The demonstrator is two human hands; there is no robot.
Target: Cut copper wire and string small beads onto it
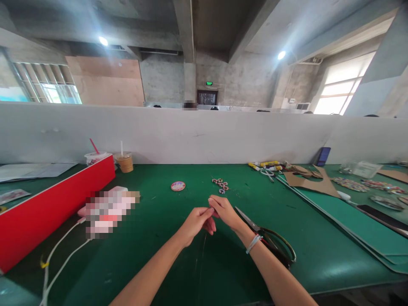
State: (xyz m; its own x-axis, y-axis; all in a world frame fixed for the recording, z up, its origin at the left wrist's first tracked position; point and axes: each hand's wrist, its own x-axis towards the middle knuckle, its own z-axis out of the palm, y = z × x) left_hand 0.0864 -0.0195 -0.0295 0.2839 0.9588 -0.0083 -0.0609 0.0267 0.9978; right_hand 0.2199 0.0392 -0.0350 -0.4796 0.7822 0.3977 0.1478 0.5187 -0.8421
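My left hand [200, 219] and my right hand [223, 209] meet above the middle of the green table, fingertips pressed together. Both are closed in a pinch. Whatever lies between the fingers is too small or hidden to name; a faint thin line runs down below them. Just beyond my hands lies a small cluster of flower-like beadwork [220, 185]. A round, patterned disc [178, 186] rests to its left. Beside my right wrist, partly hidden by the forearm, lies a large pair of black-handled scissors [270, 238].
A red panel [60, 208] and a pink item with white cables [111, 212] are at left. Behind stand a lidded drink cup [125, 163] and a white partition [178, 131]. At right are glue tubes [269, 164], cut cardboard [314, 180], a phone [323, 156] and green boards [344, 216].
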